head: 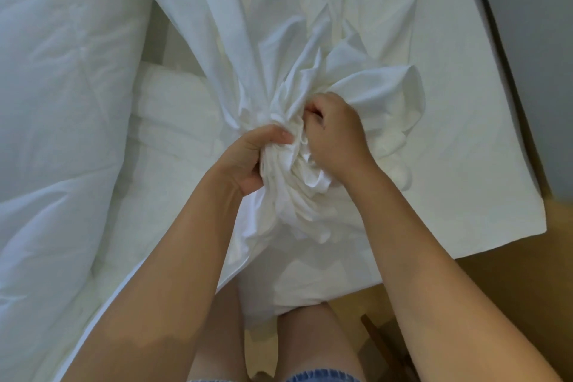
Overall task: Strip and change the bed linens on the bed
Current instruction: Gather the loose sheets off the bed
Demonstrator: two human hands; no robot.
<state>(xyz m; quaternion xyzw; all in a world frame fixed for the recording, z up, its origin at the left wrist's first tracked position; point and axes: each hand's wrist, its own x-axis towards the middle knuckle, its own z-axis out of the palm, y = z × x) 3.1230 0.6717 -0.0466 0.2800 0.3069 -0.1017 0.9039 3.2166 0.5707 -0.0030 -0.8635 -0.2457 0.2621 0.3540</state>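
Note:
A white sheet (387, 49) lies spread over the bed and is gathered into a thick bunch (291, 177) in the middle of the view. My left hand (248, 158) grips that bunch from the left, thumb on top. My right hand (336, 136) is closed on the gathered folds from the right, its fingertips buried in the cloth. The two hands nearly touch. The sheet's lower part hangs down over my legs. A white duvet (55, 102) lies bunched at the left.
A white pillow (173, 121) lies between the duvet and the sheet. The bed's corner (539, 223) ends at the right, with brown wooden floor (511, 295) beyond it. A grey wall (539, 40) runs along the far right.

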